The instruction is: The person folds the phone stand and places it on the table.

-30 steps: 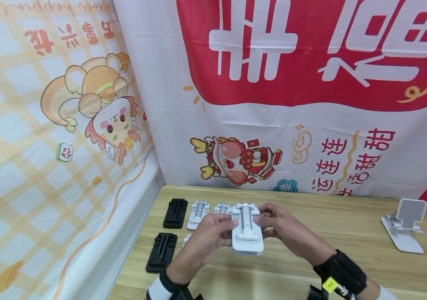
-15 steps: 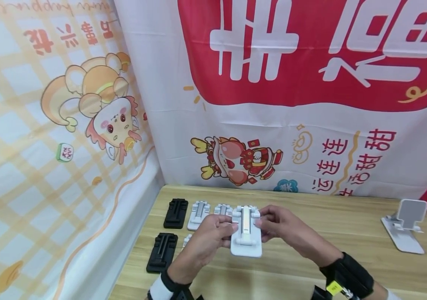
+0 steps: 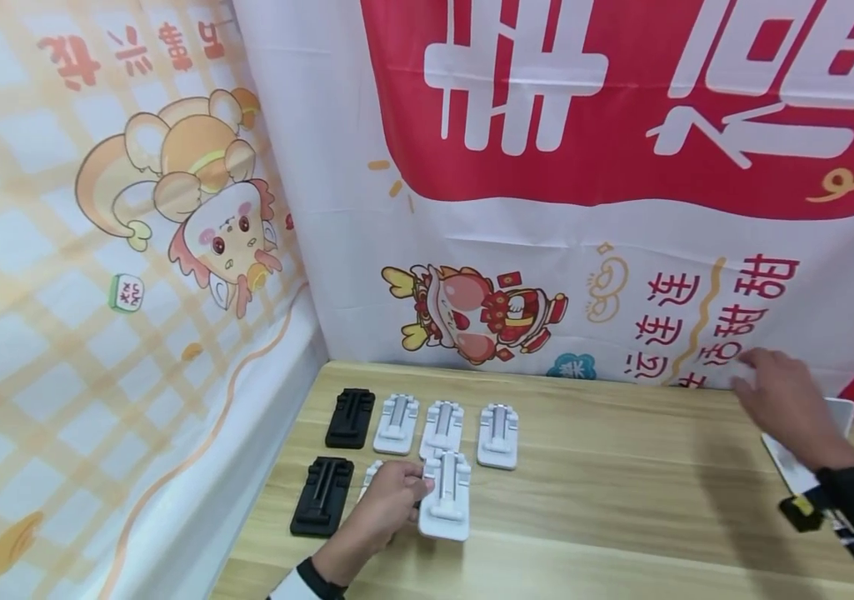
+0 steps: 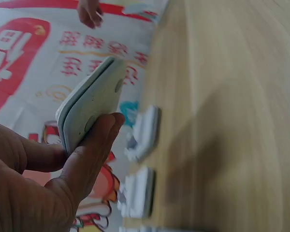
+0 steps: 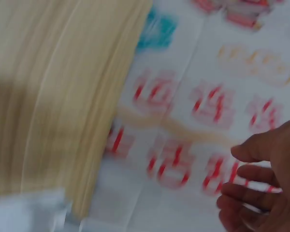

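My left hand (image 3: 391, 500) pinches a folded white phone stand (image 3: 446, 497) by its left edge, above the table. In the left wrist view, thumb and fingers hold this phone stand (image 4: 94, 104) from either side, with its flat underside showing. My right hand (image 3: 790, 408) is raised at the far right, holding nothing, fingers loosely bent. It partly hides an unfolded white phone stand (image 3: 788, 468). In the right wrist view the right hand (image 5: 263, 183) appears in front of the printed cloth, with part of the white stand (image 5: 29, 210) blurred at the lower left.
Folded stands lie in rows on the wooden table (image 3: 606, 492): black ones (image 3: 350, 418) at left, then white ones (image 3: 397, 425), (image 3: 498, 436). Another white stand (image 3: 371, 477) is partly behind my left hand. Printed cloth (image 3: 471, 225) hangs at the back and left.
My right hand has let go of the phone stand and moved far right, towards the unfolded one. My left hand has carried the folded stand left and nearer, uncovering a white stand behind it.
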Available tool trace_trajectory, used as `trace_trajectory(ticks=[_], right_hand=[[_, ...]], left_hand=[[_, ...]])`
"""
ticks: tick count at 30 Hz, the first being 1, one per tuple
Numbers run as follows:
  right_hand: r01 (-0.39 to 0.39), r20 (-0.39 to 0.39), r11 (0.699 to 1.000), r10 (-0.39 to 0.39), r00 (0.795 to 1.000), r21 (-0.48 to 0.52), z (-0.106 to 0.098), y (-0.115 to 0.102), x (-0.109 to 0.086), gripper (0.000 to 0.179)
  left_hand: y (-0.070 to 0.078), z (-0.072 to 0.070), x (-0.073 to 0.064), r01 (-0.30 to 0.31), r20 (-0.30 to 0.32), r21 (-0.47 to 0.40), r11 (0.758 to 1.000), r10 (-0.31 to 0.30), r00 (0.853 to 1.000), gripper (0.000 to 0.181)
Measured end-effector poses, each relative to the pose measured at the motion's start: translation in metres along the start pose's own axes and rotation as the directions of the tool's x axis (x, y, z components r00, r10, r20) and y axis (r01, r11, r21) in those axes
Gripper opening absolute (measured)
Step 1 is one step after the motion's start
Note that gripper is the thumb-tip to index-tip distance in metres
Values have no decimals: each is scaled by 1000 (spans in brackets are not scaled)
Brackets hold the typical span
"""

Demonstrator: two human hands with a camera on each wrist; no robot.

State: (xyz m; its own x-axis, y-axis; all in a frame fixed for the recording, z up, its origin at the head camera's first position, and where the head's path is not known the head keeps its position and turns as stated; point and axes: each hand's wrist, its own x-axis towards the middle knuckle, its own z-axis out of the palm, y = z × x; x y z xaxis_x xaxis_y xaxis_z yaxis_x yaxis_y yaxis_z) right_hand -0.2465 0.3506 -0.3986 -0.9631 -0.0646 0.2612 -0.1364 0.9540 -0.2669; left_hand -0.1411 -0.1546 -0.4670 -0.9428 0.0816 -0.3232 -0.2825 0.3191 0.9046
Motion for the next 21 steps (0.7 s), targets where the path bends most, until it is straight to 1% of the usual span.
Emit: trace_trajectory(ticks=[2, 3, 5, 7, 9, 11, 13, 15, 17, 19, 21], right_hand=[[-24, -8, 989, 23, 1000, -149, 0, 30, 3, 48], [-37, 19, 977, 42, 999, -208, -1, 43, 2, 51], [-46, 74, 954, 71, 995, -296, -1, 66, 0, 56], [-35, 125, 948, 78, 989, -317, 1, 86, -3, 51], [-29, 158, 952, 80, 984, -305, 2, 100, -5, 42], [-27, 179, 965, 75, 981, -260, 5, 108, -5, 32], [-29, 194, 976, 72, 978, -216, 7, 112, -4, 25], [-22, 181, 978, 60, 982, -205, 9, 113, -4, 21], [-9, 150, 974, 44, 988, -228, 11, 114, -4, 20], [3, 109, 964, 27, 994, -266, 12, 115, -4, 19], [8, 78, 955, 16, 997, -298, 13, 116, -4, 19]], left_hand=[[-9, -2, 4, 10, -36, 82, 997, -7, 999, 32], [-12, -3, 6, 19, -46, 122, 992, -14, 999, 30], [-18, -3, 8, 31, -55, 164, 986, -22, 998, 21], [-23, -3, 11, 41, -36, 176, 984, -35, 999, 15], [-28, -2, 14, 37, -23, 187, 982, -33, 999, 15], [-33, 0, 18, 22, -29, 223, 975, -16, 999, 18], [-37, 1, 22, 13, -43, 259, 966, -1, 999, 18], [-40, 1, 25, 8, -63, 302, 953, 12, 998, 17], [-40, 2, 27, -7, -77, 347, 938, 35, 996, 14], [-39, 3, 28, -31, -91, 402, 915, 73, 993, 13], [-37, 3, 28, -59, -99, 476, 877, 120, 988, 14]])
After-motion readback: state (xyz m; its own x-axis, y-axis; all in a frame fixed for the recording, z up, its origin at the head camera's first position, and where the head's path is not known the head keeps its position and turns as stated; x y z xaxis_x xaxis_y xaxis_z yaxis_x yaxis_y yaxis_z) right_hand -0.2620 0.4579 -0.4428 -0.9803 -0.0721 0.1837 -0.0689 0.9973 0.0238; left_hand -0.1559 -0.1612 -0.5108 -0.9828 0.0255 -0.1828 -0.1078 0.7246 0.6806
